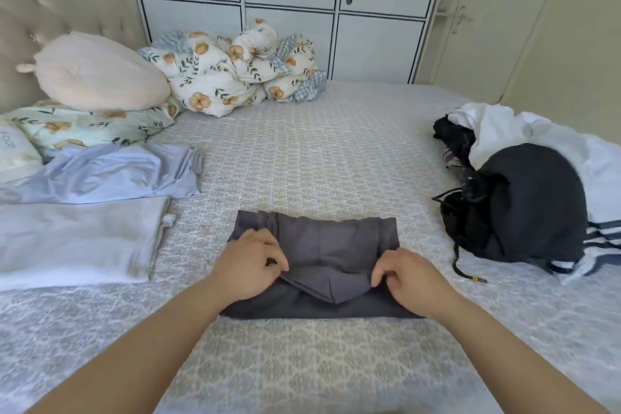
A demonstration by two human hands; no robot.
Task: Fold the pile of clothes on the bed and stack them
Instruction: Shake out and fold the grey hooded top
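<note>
Two risks apply while we hold the dark grey, partly folded cotton garment [322,255] on the patterned bed cover [302,151]. First, the raised flap sags to a point at its centre; we judge that uneven tension between the two grips would set the fold askew. Second, the fabric looks thin and smooth, so a loose pinch could let one corner drop and undo the layer beneath.

Our left hand [250,265] pinches the flap's left edge with curled fingers; our right hand [408,279] pinches its right edge likewise. The garment lies directly between and under both hands.

Left of the garment lie a folded white garment [77,239] and, beyond that, a pale blue one [111,171]. Right of the garment, well apart, sits the unfolded pile of black and white clothes [524,198].
</note>
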